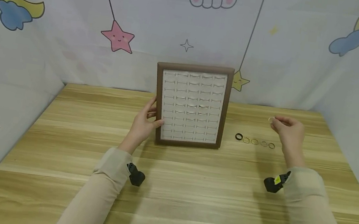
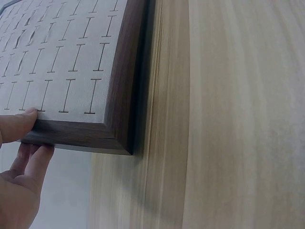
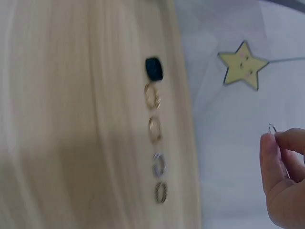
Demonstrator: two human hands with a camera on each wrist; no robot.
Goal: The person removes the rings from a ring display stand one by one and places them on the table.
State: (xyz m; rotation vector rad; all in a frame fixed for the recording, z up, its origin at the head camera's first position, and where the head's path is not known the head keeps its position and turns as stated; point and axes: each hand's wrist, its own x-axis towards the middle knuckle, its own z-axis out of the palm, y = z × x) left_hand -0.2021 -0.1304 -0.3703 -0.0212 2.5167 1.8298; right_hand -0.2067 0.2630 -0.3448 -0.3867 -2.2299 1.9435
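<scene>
A ring display board with a brown frame and a white slotted pad stands upright on the table. My left hand grips its left edge, the thumb on the front and the fingers behind, as the left wrist view also shows. Over to the right, my right hand pinches a thin ring between thumb and fingers, above the table. Below it lies a row of rings: a black ring, two gold rings, a silver ring and a darker patterned ring.
Everything rests on a wood-grain table. White cloth walls printed with stars and moons close off the back and both sides. A small black camera sits at each wrist, the left camera and the right camera.
</scene>
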